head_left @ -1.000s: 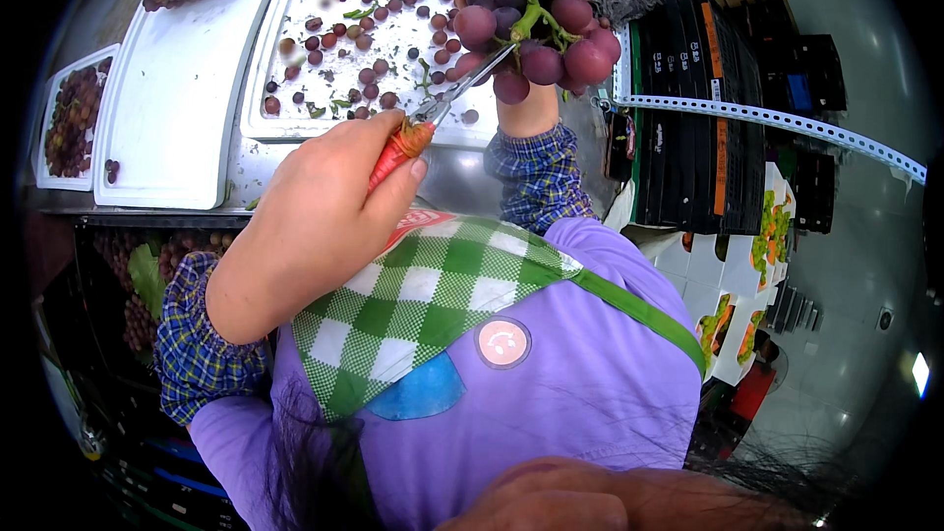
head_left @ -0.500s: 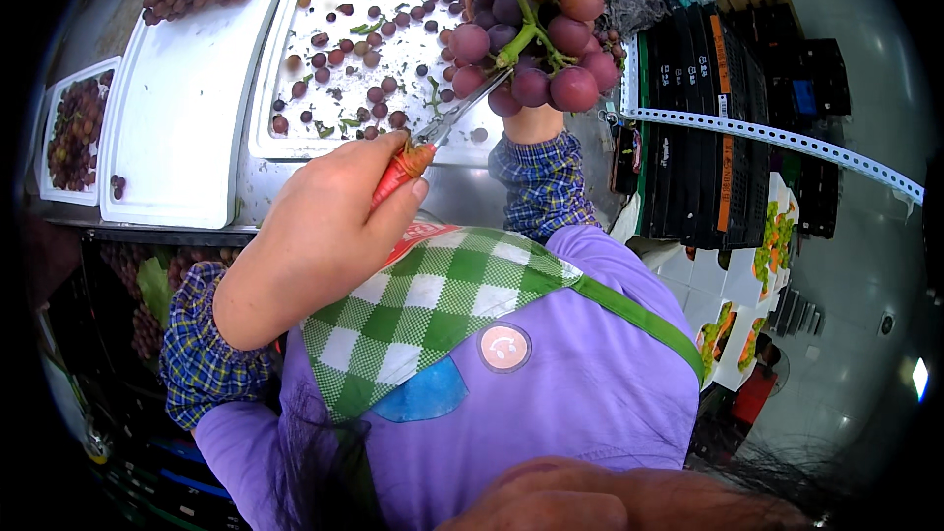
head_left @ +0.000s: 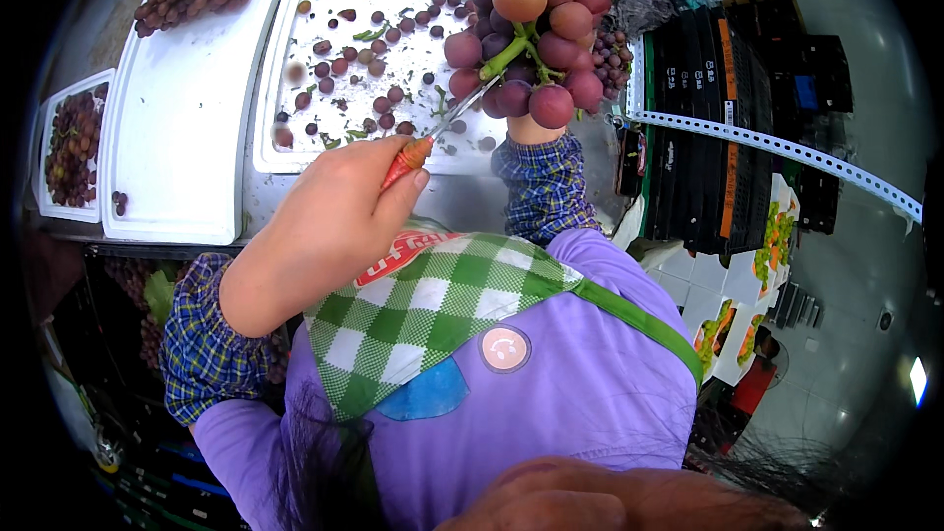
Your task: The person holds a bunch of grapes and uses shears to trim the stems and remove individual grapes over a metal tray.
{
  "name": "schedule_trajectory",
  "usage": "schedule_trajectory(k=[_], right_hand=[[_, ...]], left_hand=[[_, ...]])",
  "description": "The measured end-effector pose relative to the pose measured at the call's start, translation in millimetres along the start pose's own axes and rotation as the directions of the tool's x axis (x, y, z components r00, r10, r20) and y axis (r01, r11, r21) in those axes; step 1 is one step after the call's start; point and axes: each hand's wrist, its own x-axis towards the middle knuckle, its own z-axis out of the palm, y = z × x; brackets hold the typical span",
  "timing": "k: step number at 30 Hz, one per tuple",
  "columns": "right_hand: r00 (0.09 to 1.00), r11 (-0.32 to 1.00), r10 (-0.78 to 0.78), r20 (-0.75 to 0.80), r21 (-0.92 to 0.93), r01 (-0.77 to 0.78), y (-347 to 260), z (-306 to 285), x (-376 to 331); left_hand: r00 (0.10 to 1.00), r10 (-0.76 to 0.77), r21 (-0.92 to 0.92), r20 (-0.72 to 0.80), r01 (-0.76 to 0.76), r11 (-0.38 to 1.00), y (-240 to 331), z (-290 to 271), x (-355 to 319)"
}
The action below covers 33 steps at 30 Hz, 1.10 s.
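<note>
My left hand (head_left: pixel 320 206) is closed around the red-orange handle of slim, pointed scissors (head_left: pixel 462 108). Their blades reach in among the grapes, just below the thick green stem of a large bunch of red-purple grapes (head_left: pixel 551 5). That bunch is held up by my right hand (head_left: pixel 536 128), of which only the wrist side shows; its fingers are hidden behind the fruit. Below and to the left of the bunch, a white tray (head_left: pixel 267 103) carries scattered loose grapes and bits of stem.
Further left, another white tray (head_left: pixel 177 138) bears a bunch of small grapes (head_left: pixel 192 0). A smaller white tray (head_left: pixel 74 206) full of grapes sits at the far left. More grapes (head_left: pixel 612 59) lie behind the held bunch. Black crates (head_left: pixel 698 138) and a perforated metal strip (head_left: pixel 777 141) stand right.
The held bunch has turned and shifted slightly left, so its stem now points more to the lower left. My left hand keeps the scissors near the stem.
</note>
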Motion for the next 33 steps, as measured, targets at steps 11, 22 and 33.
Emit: schedule_trajectory(k=[11,22,33], right_hand=[[0.99,0.997,0.049,-0.136,-0.053,-0.057,16,-19,20],[0.965,0.987,0.082,-0.25,-0.113,-0.113,21,-21,14],[0.965,0.99,0.044,-0.258,-0.121,-0.078,22,-18,18]], left_hand=[[0.998,0.006,0.171,-0.058,0.004,0.985,-26,-17,30],[0.997,0.052,0.341,-0.055,-0.031,0.94,-37,-20,31],[0.989,0.126,0.453,-0.075,-0.079,0.888,-45,-24,31]])
